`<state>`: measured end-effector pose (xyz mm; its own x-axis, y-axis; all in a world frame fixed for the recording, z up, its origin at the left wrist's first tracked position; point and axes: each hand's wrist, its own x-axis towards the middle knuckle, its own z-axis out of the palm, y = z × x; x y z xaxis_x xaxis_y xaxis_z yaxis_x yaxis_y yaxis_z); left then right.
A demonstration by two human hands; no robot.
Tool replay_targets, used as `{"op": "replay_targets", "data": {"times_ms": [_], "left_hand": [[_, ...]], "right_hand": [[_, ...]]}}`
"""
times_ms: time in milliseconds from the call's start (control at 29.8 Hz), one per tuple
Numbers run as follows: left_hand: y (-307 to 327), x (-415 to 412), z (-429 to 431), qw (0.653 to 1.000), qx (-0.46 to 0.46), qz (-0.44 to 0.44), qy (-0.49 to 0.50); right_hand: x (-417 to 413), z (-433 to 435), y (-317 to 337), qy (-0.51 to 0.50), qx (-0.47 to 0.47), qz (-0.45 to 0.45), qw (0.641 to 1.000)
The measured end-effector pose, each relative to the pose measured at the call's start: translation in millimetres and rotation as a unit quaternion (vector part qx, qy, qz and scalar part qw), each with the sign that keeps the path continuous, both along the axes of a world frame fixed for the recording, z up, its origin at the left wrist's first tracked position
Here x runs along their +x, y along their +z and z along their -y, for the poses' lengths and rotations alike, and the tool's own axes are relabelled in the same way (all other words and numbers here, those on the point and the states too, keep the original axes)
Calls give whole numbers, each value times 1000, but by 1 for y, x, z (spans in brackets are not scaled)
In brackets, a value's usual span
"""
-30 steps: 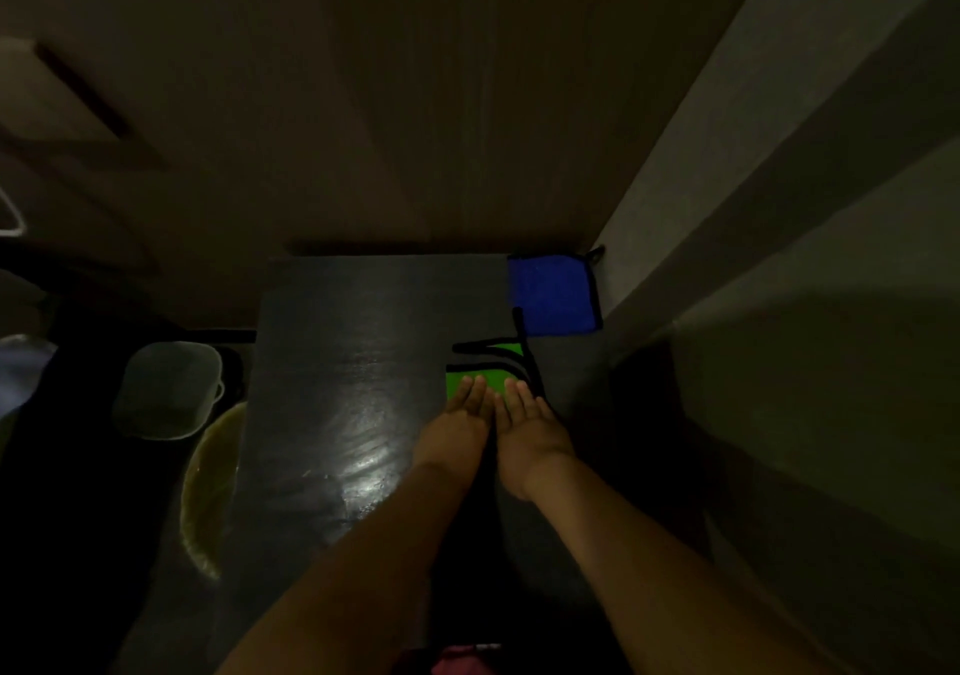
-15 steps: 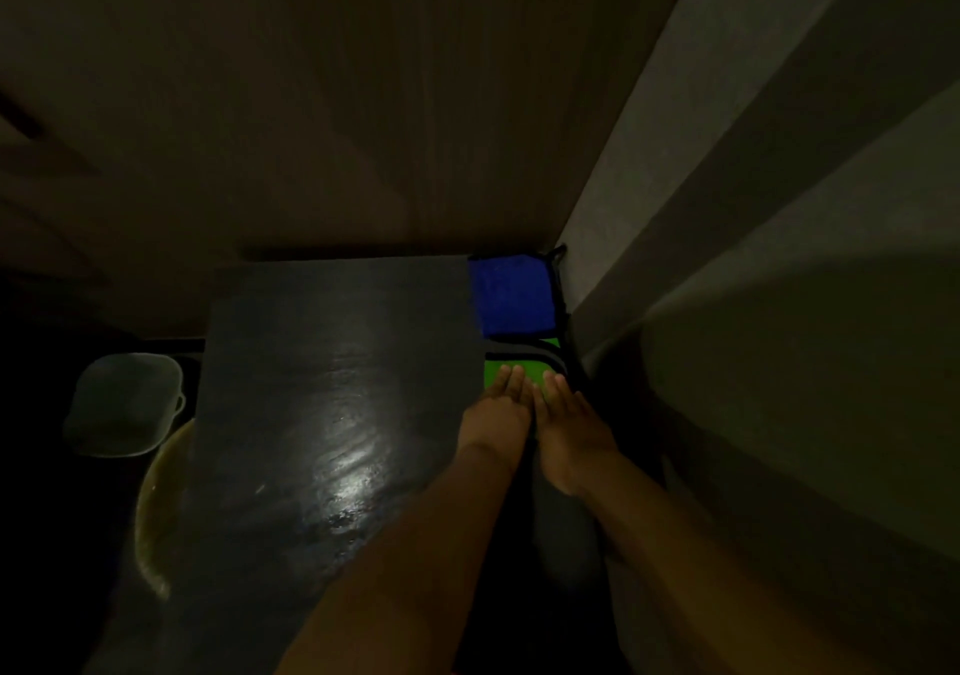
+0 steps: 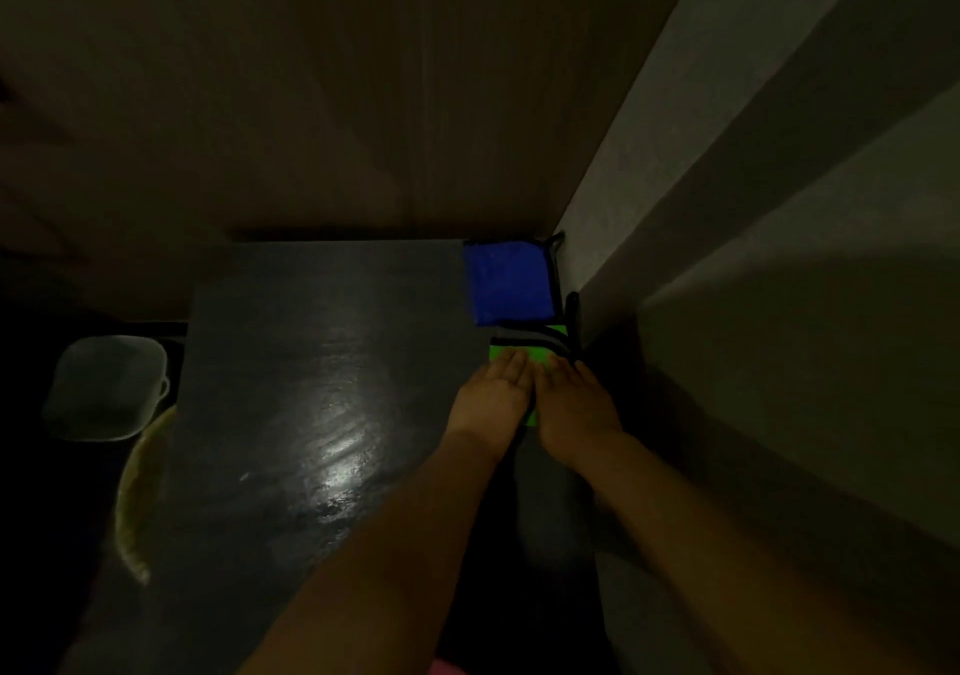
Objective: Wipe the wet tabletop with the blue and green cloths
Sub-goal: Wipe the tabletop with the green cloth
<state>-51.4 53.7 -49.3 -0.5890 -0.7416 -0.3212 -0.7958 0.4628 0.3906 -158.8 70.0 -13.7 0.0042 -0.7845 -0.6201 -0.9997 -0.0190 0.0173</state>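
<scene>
Left hand (image 3: pixel 491 394): flat, fingers straight, pressing on the green cloth (image 3: pixel 521 354).
Right hand (image 3: pixel 574 398): likewise flat on it.
Blue cloth (image 3: pixel 509 282): just beyond, on the tabletop (image 3: pixel 322 362).

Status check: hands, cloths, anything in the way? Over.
Left hand and right hand flat, side by side on green cloth. Blue cloth untouched, far right corner. Tabletop wet mid-surface; tub off the left edge, no obstruction.

The dark tabletop (image 3: pixel 311 362) is smooth and glossy, its wet sheen catching the light. The blue cloth (image 3: pixel 509 282) and green cloth (image 3: pixel 501 351) look soft and matt. The tub (image 3: pixel 104 388) is translucent plastic; the back panel (image 3: pixel 363 103) shows matt wood grain.
</scene>
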Motion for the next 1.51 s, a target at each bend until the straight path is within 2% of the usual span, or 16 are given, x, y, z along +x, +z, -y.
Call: {"op": "replay_targets", "data": {"times_ms": [67,168,269,638,706,773,806,874,907,974,1109,1344,1445,1512], "left_hand": [[1,0,0,1000,-27,-11,5],[2,1,3,1000,-24,1,-3],[-1,2,9,999,-15,28,-20],[6,5,-8,999,11,30,-39],[6,6,-16,999,21,31,-35],[8,7,-23,999,22,28,-41],[9,7,-26,998,19,30,-47],[8,9,-29,998,15,36,-53],[7,10,-30,998,12,39,-53],[6,11,-34,998,12,44,-49],[8,12,-42,997,8,49,-60],[8,17,-61,996,12,66,-62],[8,19,-73,996,14,65,-66],[10,21,-81,996,19,66,-65]], "right_hand": [[2,-1,-2,-37,-68,35,996],[2,-3,-8,-30,-99,43,994],[-1,1,-16,12,-85,4,996],[-12,-14,-11,55,-11,11,998],[-11,-27,-19,82,-90,-4,993],[-9,-35,-20,80,-121,-24,989],[-9,-39,-22,83,-121,-10,989],[-6,-42,-18,71,-31,-4,997],[-5,-41,-15,70,-24,-7,997],[-6,-45,-12,89,-41,-15,995],[-2,-53,-18,47,-38,20,998],[2,-72,-26,36,-39,36,998],[5,-82,-25,47,-17,20,999],[7,-91,-31,53,-38,8,998]]}}
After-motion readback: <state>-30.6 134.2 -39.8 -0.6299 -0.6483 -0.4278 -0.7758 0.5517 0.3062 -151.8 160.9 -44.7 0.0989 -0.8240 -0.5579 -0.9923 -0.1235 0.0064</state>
